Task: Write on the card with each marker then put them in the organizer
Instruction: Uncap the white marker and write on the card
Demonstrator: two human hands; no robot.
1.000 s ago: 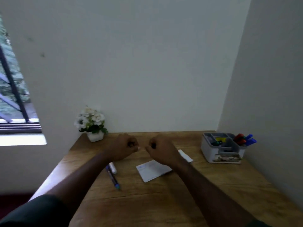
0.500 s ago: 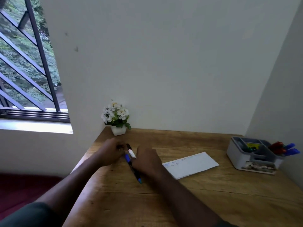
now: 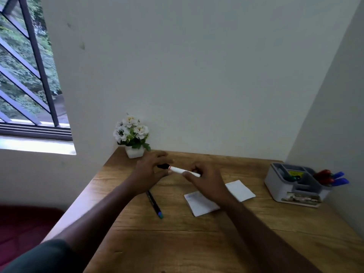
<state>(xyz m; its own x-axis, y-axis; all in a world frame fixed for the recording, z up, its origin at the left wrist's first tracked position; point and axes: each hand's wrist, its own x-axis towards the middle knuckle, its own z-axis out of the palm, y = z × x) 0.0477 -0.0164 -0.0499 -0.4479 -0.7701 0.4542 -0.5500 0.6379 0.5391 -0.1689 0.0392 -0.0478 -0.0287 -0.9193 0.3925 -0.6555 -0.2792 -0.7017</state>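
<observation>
My right hand (image 3: 204, 183) grips a white marker (image 3: 184, 171) by its barrel, held level just above the wooden desk (image 3: 197, 243). My left hand (image 3: 150, 170) pinches the marker's black cap (image 3: 163, 166) at its left end. A reddish ring shows where cap meets barrel. A dark pen with a blue tip (image 3: 154, 202) lies on the desk below my left wrist. The white card (image 3: 239, 190) lies right of it, with faint blue writing, its middle hidden under my right hand. The grey organizer (image 3: 283, 189) stands at the far right.
Red and blue markers (image 3: 331, 178) stick out of the organizer's right compartment. A white pot of white flowers (image 3: 133, 134) sits at the desk's back left corner. Walls close the desk at back and right; a barred window (image 3: 25, 75) is left.
Both hands went from the desk surface by the pens to holding the white marker up between them. The blue-tipped pen stays on the desk. The view shifted.
</observation>
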